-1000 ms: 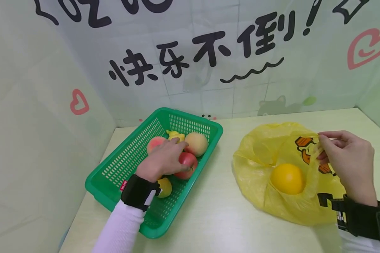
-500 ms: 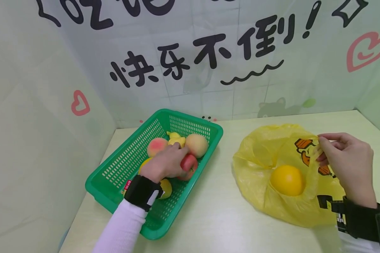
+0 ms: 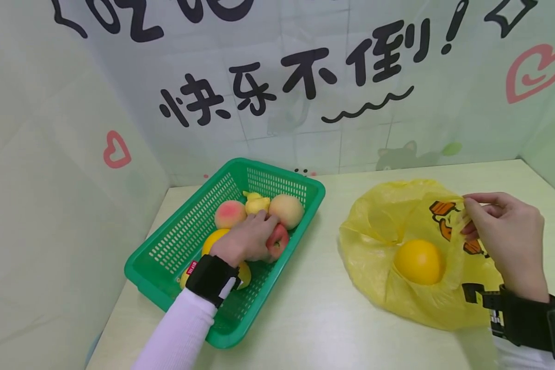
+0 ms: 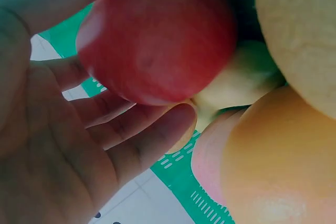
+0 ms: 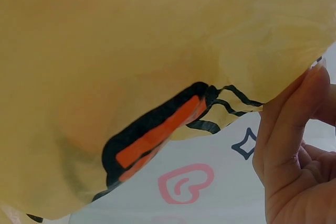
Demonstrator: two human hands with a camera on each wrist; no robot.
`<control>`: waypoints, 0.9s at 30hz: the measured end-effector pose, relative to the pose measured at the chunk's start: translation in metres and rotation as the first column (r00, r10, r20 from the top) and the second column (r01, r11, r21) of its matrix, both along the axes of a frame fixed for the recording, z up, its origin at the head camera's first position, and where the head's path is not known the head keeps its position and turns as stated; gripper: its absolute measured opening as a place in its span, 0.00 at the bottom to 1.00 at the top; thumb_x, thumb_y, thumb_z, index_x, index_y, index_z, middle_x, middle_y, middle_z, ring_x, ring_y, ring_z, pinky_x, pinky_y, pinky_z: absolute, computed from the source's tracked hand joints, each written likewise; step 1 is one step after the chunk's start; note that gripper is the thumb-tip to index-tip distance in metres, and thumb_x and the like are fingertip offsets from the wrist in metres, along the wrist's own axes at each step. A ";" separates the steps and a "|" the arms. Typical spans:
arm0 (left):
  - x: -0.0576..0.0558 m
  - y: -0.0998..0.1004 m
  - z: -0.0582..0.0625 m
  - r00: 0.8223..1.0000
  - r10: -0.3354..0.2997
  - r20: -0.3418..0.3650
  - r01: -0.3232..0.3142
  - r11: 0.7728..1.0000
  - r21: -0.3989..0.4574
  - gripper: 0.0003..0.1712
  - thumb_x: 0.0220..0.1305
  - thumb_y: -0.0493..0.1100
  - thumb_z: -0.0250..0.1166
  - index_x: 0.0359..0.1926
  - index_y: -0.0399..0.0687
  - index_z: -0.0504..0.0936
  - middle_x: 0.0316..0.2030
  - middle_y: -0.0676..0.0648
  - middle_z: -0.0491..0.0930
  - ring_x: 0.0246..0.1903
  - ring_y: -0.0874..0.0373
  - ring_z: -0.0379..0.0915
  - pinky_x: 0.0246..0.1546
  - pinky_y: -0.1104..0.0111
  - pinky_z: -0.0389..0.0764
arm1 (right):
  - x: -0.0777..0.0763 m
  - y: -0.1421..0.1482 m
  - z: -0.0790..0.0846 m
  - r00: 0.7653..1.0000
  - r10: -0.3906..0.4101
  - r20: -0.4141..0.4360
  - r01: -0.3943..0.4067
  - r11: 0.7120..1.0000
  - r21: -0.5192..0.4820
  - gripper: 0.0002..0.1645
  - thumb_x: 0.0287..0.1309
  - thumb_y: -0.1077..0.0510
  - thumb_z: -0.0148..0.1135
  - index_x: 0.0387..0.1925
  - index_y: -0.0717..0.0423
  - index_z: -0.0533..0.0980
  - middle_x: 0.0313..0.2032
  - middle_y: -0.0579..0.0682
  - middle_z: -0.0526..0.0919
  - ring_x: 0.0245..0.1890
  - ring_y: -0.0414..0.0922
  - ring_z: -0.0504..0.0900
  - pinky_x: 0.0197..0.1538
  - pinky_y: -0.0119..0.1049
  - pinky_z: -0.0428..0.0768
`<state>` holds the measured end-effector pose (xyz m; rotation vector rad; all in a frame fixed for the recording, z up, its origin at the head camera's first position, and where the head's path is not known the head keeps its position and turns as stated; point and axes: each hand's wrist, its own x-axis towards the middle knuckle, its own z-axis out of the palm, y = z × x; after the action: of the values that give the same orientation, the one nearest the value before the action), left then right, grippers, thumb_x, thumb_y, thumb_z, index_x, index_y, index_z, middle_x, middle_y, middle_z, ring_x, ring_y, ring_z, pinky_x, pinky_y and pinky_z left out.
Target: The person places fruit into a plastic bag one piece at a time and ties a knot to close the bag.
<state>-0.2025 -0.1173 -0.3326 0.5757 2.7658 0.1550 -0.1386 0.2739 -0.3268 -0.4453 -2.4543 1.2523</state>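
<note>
Inside the green basket (image 3: pixel 254 313), my left hand (image 3: pixel 242 239) grips a red apple (image 3: pixel 278 240). In the left wrist view the fingers curl under the apple (image 4: pixel 157 40) and the thumb lies along its other side. My right hand (image 3: pixel 511 236) pinches the rim of a yellow plastic bag (image 3: pixel 370 267) between thumb and fingertips. The bag lies spread with its mouth open, and an orange (image 3: pixel 419 262) sits in it. In the right wrist view the bag (image 5: pixel 157 35) hangs from the fingertips, its printed pattern showing.
Around the apple lie a pink-blushed peach (image 3: pixel 230 214), a yellow pear (image 3: pixel 257 203), a large pale round fruit (image 3: pixel 288 210) and another yellow fruit (image 3: pixel 213 239). A light table (image 3: pixel 314 318) runs between basket and bag. Behind it hangs a printed cloth (image 3: pixel 305 144).
My left hand has moved slightly and closed its fingers round the apple, which has turned a little. The right hand and the bag have stayed in place.
</note>
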 end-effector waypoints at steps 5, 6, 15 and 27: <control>0.001 0.001 0.001 1.000 0.010 0.026 -0.011 1.000 0.004 0.25 0.55 0.41 0.69 0.53 0.51 0.72 0.48 0.45 0.70 0.49 0.50 0.67 0.42 0.63 0.78 | 0.000 0.001 -0.001 1.000 -0.002 -0.010 0.002 1.000 -0.018 0.21 0.68 0.50 0.57 0.50 0.64 0.75 0.15 0.22 0.74 0.15 0.32 0.77 0.23 0.21 0.77; 0.001 0.002 0.001 1.000 0.011 0.027 -0.011 1.000 0.005 0.25 0.55 0.41 0.69 0.53 0.50 0.71 0.48 0.45 0.70 0.48 0.50 0.68 0.42 0.63 0.78 | 0.000 0.001 -0.001 1.000 -0.004 -0.012 0.004 1.000 -0.021 0.20 0.68 0.49 0.57 0.49 0.63 0.75 0.15 0.22 0.74 0.15 0.33 0.77 0.23 0.21 0.77; 0.002 0.001 0.002 0.995 0.065 0.071 -0.068 0.997 0.041 0.33 0.53 0.41 0.73 0.58 0.49 0.70 0.50 0.42 0.70 0.41 0.50 0.72 0.37 0.64 0.78 | 0.001 0.001 -0.001 1.000 0.003 -0.013 -0.003 1.000 -0.006 0.23 0.69 0.49 0.56 0.52 0.65 0.75 0.16 0.21 0.73 0.15 0.33 0.77 0.23 0.22 0.78; -0.002 -0.002 0.002 0.991 0.087 0.105 -0.099 0.987 0.123 0.31 0.47 0.42 0.74 0.53 0.47 0.73 0.44 0.44 0.71 0.40 0.52 0.71 0.32 0.67 0.77 | 0.001 0.002 0.003 1.000 0.003 -0.012 -0.003 1.000 -0.005 0.23 0.69 0.51 0.55 0.54 0.67 0.74 0.16 0.20 0.72 0.15 0.31 0.77 0.23 0.20 0.77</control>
<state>-0.2047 -0.1193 -0.3306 0.4567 2.7009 0.3742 -0.1371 0.2759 -0.3238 -0.4335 -2.4431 1.2587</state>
